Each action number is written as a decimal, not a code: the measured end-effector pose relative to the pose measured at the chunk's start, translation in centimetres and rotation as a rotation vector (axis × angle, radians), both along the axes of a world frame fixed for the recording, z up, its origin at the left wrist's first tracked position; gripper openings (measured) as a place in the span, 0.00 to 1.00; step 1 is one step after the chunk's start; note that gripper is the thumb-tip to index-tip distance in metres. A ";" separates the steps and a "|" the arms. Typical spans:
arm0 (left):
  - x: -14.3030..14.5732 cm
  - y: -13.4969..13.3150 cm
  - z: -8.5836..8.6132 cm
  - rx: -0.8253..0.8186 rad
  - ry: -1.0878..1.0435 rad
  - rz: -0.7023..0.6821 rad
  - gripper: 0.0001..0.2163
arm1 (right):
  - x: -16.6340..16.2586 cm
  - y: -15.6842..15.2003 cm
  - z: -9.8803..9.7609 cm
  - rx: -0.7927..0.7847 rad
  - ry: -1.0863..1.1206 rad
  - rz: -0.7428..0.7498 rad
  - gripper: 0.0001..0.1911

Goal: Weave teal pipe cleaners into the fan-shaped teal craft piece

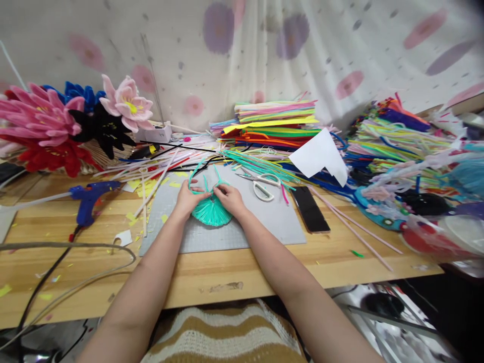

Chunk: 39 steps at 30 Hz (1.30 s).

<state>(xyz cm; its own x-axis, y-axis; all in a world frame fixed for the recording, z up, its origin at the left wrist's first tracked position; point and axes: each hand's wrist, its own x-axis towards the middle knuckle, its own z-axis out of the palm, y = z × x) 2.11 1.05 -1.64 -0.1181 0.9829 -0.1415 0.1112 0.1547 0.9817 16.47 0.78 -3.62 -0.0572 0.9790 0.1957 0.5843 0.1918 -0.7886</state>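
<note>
Both hands work on a fan of teal pipe cleaners point(212, 213) above a grey mat point(276, 227). My left hand point(189, 197) pinches its upper left part, with a loose teal stem curving up past the fingers. At the upper right of the fan, my right hand point(229, 197) is closed with thumb and finger pressed on the stems. What lies exactly between the fingertips is too small to make out. Behind the hands, a bundle of teal pipe cleaners point(257, 164) lies by white-handled scissors point(262, 186).
A blue glue gun point(88, 199) and its cable lie left. Fuzzy flowers point(126, 103) stand at the back left. Stacked pipe cleaners point(278, 113), a white paper piece point(319, 156) and a phone point(310, 209) are right of the hands. A clear plastic tub point(461, 234) sits far right.
</note>
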 end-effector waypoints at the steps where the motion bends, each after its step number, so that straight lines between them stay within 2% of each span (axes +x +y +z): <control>1: 0.0 0.0 0.0 -0.010 -0.014 0.005 0.29 | 0.0 0.0 -0.1 0.008 0.021 0.010 0.14; 6: 0.3 0.2 0.2 -0.046 -0.140 0.085 0.27 | -0.1 0.1 -0.1 0.012 0.120 -0.112 0.11; 11: 0.3 0.3 0.4 -0.015 -0.154 0.152 0.27 | -0.5 0.0 0.4 -0.009 0.179 -0.133 0.11; 15: -0.1 0.3 0.5 -0.040 -0.210 0.102 0.28 | -0.4 0.0 0.2 0.007 0.177 -0.126 0.13; 19: -0.3 0.3 0.6 -0.068 -0.248 0.039 0.30 | 0.2 0.0 0.2 0.049 0.185 0.006 0.14; 26: -0.4 0.3 0.6 -0.007 -0.028 -0.016 0.31 | 1.2 0.6 0.5 0.070 0.301 -0.052 0.12; 30: -0.8 0.3 0.4 -0.021 -0.006 -0.058 0.31 | 1.2 0.8 0.4 0.103 0.231 -0.108 0.11; 32: -1.0 0.4 0.3 -0.021 -0.002 -0.063 0.31 | 1.2 0.8 0.5 0.129 0.220 -0.080 0.10; 36: -1.2 0.5 -0.2 -0.028 -0.021 -0.047 0.30 | 1.2 0.7 0.6 0.010 0.288 0.083 0.21; 39: -1.2 0.6 -0.4 0.001 0.027 -0.028 0.29 | 1.2 0.6 0.6 -0.095 0.362 0.097 0.23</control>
